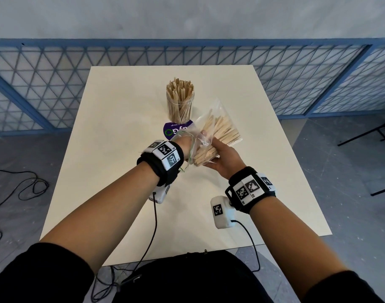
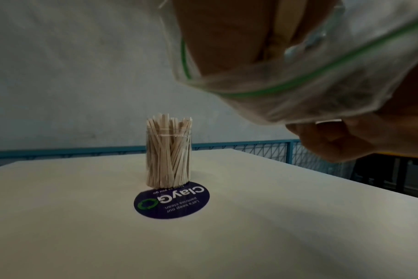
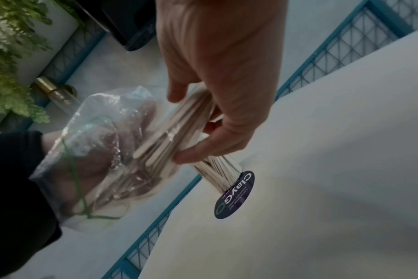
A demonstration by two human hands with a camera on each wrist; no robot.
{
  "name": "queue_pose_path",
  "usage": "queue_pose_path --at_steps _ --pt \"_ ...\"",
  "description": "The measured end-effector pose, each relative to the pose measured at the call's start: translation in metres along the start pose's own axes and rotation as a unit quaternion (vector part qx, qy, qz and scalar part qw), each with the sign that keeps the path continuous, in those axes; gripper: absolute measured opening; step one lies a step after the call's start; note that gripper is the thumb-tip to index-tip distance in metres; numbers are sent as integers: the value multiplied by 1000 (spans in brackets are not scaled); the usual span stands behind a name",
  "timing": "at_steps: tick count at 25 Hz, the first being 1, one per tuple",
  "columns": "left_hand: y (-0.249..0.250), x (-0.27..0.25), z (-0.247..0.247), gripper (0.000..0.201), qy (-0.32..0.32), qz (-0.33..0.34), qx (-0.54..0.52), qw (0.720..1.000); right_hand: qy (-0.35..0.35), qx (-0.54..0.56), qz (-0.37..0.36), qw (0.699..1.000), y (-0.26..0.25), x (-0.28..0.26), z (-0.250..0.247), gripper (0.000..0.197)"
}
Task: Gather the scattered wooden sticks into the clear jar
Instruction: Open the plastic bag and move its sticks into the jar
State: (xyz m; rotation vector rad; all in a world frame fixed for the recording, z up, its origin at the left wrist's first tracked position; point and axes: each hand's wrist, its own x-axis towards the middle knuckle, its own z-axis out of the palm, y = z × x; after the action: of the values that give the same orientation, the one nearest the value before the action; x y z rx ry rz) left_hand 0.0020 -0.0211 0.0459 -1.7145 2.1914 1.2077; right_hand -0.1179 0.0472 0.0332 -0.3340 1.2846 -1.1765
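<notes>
A clear jar (image 1: 180, 103) (image 2: 168, 152) packed with upright wooden sticks stands mid-table. Above the table in front of it I hold a clear zip bag (image 1: 209, 119) (image 2: 298, 90) (image 3: 103, 151) with a bundle of wooden sticks (image 1: 222, 132) (image 3: 174, 132) inside. My left hand (image 1: 185, 143) (image 2: 222, 37) (image 3: 91, 156) is pushed into the bag's mouth, its fingers curled around the sticks' near ends as seen through the plastic. My right hand (image 1: 222, 158) (image 3: 215, 94) (image 2: 346, 139) grips the bundle from outside, through the bag.
A round purple sticker (image 1: 176, 130) (image 2: 172, 202) (image 3: 234, 196) lies on the white table (image 1: 121, 171) just in front of the jar. Blue mesh fencing (image 1: 56, 84) runs behind the table. Cables trail on the floor at left.
</notes>
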Motion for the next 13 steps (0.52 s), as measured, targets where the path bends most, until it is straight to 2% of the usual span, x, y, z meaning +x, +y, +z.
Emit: queue_pose_path --at_steps 3,7,10,13 --pt "6 -8 -12 36 1 6 -20 1000 15 59 12 998 4 3 3 19" --pt "22 -19 -30 34 22 26 -54 998 -16 155 25 987 0 1 6 19" --pt "28 -16 -35 29 25 56 -46 997 -32 179 29 983 -6 0 6 18" --pt "31 -13 -36 27 64 110 -131 983 -16 200 30 979 -10 4 3 20"
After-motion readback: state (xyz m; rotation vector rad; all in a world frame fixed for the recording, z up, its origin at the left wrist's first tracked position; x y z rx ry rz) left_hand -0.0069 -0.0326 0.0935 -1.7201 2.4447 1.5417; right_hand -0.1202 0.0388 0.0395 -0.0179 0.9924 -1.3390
